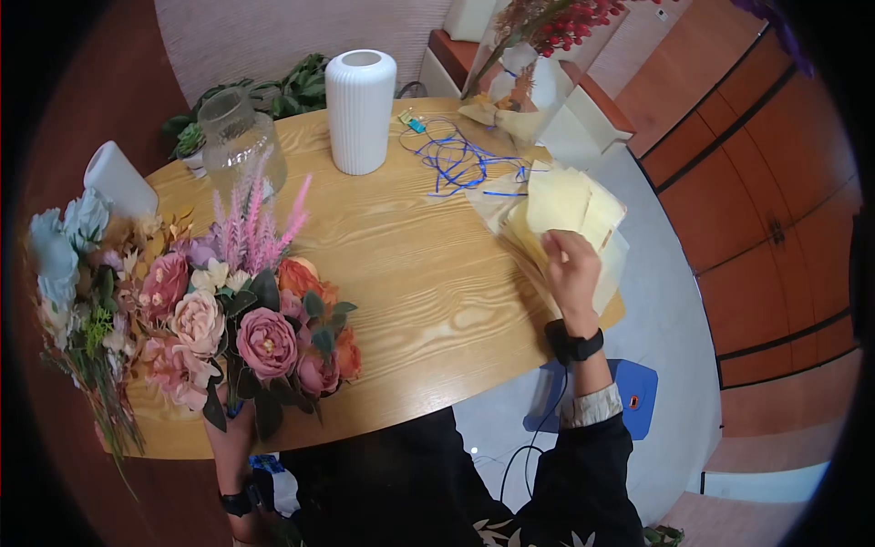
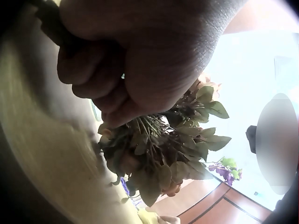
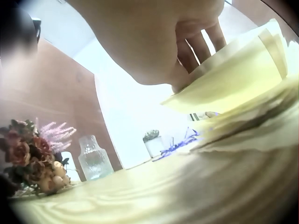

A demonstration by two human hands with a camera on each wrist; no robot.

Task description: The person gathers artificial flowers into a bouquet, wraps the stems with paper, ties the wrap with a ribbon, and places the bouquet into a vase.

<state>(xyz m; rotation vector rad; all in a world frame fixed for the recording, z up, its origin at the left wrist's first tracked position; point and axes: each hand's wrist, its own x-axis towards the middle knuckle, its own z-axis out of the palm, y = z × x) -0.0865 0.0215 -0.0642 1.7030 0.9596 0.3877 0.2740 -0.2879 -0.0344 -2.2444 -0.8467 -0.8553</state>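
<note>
My left hand [image 2: 105, 79] curls tightly round the stems [image 2: 147, 128] of a bouquet of artificial flowers [image 1: 267, 343]. Pink, peach and orange blooms with pink spikes stand upright above it; in the head view they hide most of that hand. At the right end of the table, my right hand [image 1: 572, 273] pinches a sheet of pale yellow wrapping paper [image 3: 233, 79] between thumb and fingers. The sheet's edge is lifted over a stack of similar paper [image 1: 597, 210], as the right wrist view shows.
More flowers [image 1: 68, 255] lie along the left of the wooden table [image 1: 410, 301]. Behind stand a clear glass vase [image 1: 241, 150], a ribbed white vase [image 1: 362, 114] and a tilted white vase [image 1: 120, 178]. Tangled blue ribbon [image 1: 460, 164] lies beside the paper. A blue stool [image 1: 638, 397] stands below.
</note>
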